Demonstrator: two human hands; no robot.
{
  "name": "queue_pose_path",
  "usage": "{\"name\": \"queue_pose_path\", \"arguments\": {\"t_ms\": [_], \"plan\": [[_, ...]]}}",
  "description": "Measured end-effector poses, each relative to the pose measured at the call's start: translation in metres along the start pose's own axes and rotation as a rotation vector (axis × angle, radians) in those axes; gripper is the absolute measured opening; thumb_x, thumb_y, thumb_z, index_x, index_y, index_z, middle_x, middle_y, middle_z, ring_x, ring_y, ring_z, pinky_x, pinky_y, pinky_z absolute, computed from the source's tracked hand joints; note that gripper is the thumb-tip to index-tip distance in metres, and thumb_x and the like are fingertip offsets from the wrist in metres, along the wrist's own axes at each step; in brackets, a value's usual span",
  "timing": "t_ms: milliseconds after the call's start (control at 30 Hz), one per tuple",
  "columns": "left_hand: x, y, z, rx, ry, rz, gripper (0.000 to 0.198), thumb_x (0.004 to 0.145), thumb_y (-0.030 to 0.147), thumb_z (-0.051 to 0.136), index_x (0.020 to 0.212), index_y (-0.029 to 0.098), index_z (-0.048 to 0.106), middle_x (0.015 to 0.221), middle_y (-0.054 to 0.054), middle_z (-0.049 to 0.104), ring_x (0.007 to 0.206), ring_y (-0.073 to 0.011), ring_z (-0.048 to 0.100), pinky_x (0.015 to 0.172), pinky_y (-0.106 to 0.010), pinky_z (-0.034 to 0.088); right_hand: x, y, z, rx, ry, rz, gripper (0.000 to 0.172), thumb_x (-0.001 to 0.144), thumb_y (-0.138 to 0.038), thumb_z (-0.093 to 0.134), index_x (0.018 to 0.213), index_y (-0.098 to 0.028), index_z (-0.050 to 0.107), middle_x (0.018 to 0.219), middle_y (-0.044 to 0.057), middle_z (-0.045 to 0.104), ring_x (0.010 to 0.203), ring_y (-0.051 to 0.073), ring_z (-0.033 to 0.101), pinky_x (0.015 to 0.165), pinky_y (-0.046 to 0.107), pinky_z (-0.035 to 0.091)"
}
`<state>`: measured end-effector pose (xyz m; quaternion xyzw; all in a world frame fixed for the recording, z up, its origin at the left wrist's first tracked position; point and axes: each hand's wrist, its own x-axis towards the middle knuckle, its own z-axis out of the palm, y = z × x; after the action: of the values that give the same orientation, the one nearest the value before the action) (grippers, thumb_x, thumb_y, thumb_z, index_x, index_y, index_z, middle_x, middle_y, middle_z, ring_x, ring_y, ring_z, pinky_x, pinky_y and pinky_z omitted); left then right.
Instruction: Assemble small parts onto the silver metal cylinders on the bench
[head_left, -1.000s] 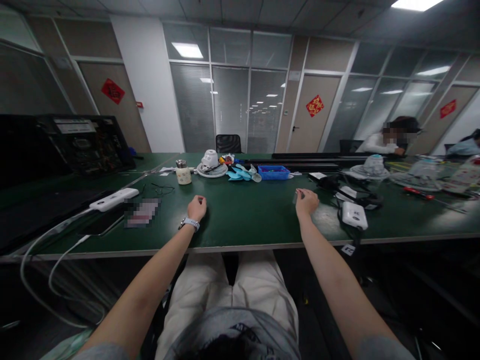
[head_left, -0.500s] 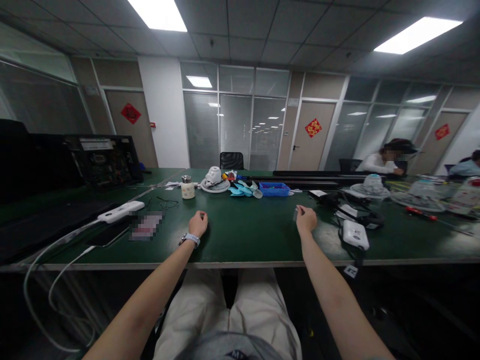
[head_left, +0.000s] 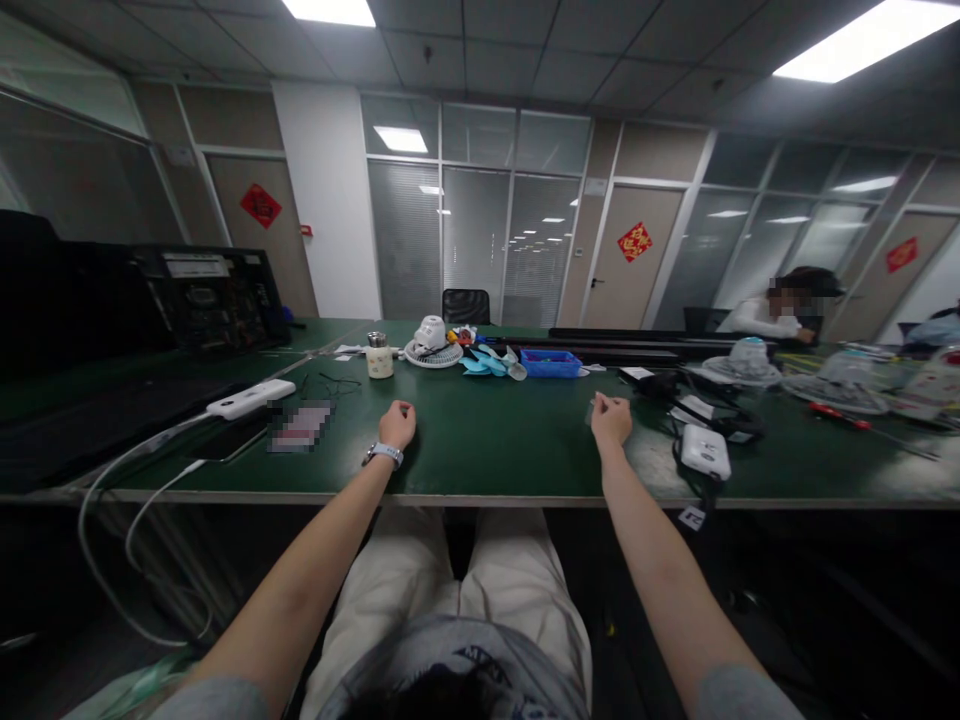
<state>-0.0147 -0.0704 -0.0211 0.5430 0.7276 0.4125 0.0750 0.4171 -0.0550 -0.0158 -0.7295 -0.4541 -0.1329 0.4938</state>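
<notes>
Office interior with a glazed partition (head_left: 476, 245) behind a long green table (head_left: 502, 445); a seated person in the back right wears a white sleeve (head_left: 746, 318). Both hands of the camera wearer are over the near part of the table, well apart from each other. Left hand (head_left: 397, 426): fingers curled inward, a wristwatch (head_left: 385, 454) at the wrist; whether anything lies within the curl cannot be told. Right hand (head_left: 613, 420): thumb and fingers pinched on a small greyish piece (head_left: 590, 413), which projects from the left side of the grip and is too indistinct to identify. Beyond the left hand stands a cream jar (head_left: 380, 363) with a metallic top. Farther right lie a white fan part (head_left: 431, 334) on a round grille (head_left: 452, 356), light-blue blades (head_left: 484, 363) and a blue tray (head_left: 551, 370), the last beyond the gap between the hands. Right of the right hand rests a white box (head_left: 705, 452) among black straps (head_left: 739, 420).
</notes>
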Motion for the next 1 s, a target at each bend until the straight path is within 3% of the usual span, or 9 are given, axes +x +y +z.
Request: {"name": "queue_pose_path", "arguments": {"t_ms": [133,267,533,667,867,1000], "plan": [[-0.005,-0.002,-0.004,-0.006,0.001,0.001,0.027,0.087,0.032,0.045,0.104,0.018,0.061,0.093,-0.011,0.070,0.090,-0.0227,0.065,0.078,-0.030,0.045,-0.002,0.004,-0.001,0.003,0.153,0.109,0.044,0.087,-0.026,0.041,0.129,-0.018,0.053,0.120,0.017,0.052,0.110,0.029,0.048,0.089,0.043,0.036],[-0.015,-0.009,-0.014,-0.043,-0.001,0.002,0.026,0.084,0.030,0.048,0.105,0.018,0.060,0.089,-0.009,0.070,0.085,-0.0215,0.065,0.076,-0.029,0.044,0.001,0.015,0.002,-0.012,-0.045,0.256,0.057,0.084,-0.026,0.048,0.138,-0.012,0.039,0.124,0.022,0.053,0.114,0.032,0.050,0.091,0.045,0.038],[-0.020,-0.013,-0.020,-0.106,-0.024,-0.026,0.028,0.081,0.027,0.050,0.107,0.020,0.058,0.085,-0.005,0.070,0.081,-0.0194,0.065,0.074,-0.028,0.045,0.024,0.038,0.007,-0.042,-0.294,0.243,0.048,0.082,-0.036,0.057,0.126,-0.018,0.053,0.115,0.015,0.063,0.106,0.029,0.059,0.088,0.041,0.042],[-0.018,-0.013,-0.019,-0.117,-0.020,-0.040,0.028,0.081,0.026,0.049,0.106,0.020,0.058,0.086,-0.006,0.071,0.081,-0.0195,0.065,0.073,-0.028,0.045,0.031,0.043,0.005,0.018,-0.289,0.260,0.044,0.078,-0.036,0.061,0.117,-0.015,0.058,0.110,0.017,0.064,0.103,0.030,0.060,0.086,0.040,0.043],[-0.009,-0.013,-0.016,-0.083,-0.024,-0.028,0.029,0.081,0.027,0.050,0.107,0.021,0.058,0.089,-0.007,0.070,0.082,-0.0212,0.065,0.072,-0.029,0.045,-0.009,0.027,-0.016,0.170,-0.010,0.338,0.046,0.081,-0.040,0.055,0.118,-0.012,0.054,0.110,0.018,0.064,0.099,0.028,0.060,0.085,0.037,0.043],[-0.006,-0.014,-0.015,-0.083,-0.035,-0.033,0.028,0.080,0.028,0.050,0.107,0.022,0.057,0.090,-0.007,0.071,0.086,-0.0232,0.065,0.074,-0.031,0.045,-0.050,-0.020,-0.019,0.287,-0.030,0.268,0.044,0.081,-0.045,0.055,0.114,-0.015,0.056,0.105,0.015,0.066,0.095,0.026,0.062,0.083,0.034,0.044]]}}
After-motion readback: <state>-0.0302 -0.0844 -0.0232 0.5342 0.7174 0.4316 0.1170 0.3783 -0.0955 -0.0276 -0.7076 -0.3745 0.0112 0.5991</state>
